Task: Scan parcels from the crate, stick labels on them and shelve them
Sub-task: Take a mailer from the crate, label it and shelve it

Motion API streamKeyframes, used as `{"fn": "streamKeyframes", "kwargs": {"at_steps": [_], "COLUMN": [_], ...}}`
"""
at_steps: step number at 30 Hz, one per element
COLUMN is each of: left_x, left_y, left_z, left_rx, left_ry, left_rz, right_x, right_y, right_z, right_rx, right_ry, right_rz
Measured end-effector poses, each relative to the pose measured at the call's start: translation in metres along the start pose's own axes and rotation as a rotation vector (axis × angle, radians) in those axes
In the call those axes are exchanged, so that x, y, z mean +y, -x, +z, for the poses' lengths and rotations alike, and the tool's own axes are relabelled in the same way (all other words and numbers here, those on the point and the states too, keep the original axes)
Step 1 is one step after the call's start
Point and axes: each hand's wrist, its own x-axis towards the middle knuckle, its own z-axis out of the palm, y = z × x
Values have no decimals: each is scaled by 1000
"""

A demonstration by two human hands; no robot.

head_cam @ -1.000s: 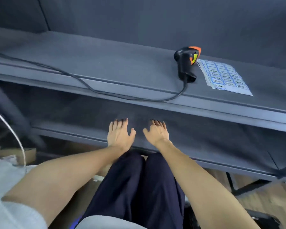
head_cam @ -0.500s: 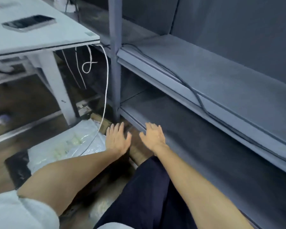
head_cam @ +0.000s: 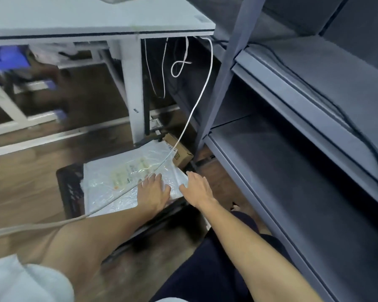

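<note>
Hands (head_cam: 154, 190) flat over parcel (head_cam: 118, 182).

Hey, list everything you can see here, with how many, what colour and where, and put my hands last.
plastic-wrapped parcel: one, clear-white, on top of the crate, floor centre
crate: one, black, under the parcel
cardboard box: one, brown, behind the parcel by the shelf post
white cable: one, hanging from the desk across the parcel
desk: one, white, upper left
shelving unit: one, grey, right side
black cable: one, along the upper shelf
left hand: open, over the parcel
right hand: open, at the parcel's right edge
</note>
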Motion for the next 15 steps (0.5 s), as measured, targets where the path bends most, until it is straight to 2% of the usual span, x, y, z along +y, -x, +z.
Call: {"fn": "streamKeyframes", "kwargs": {"at_steps": [7, 15], "left_x": [-38, -44], "left_y": [-1, -1], "left_z": [7, 15], "left_rx": [52, -45], "left_ry": [-4, 31], "left_rz": [-32, -21], "right_x": [-30, -36], "right_y": [-13, -25], "right_z": [40, 49], "right_rx": [-150, -100], "right_ry": [-295, -501], "right_rz": [162, 376]}}
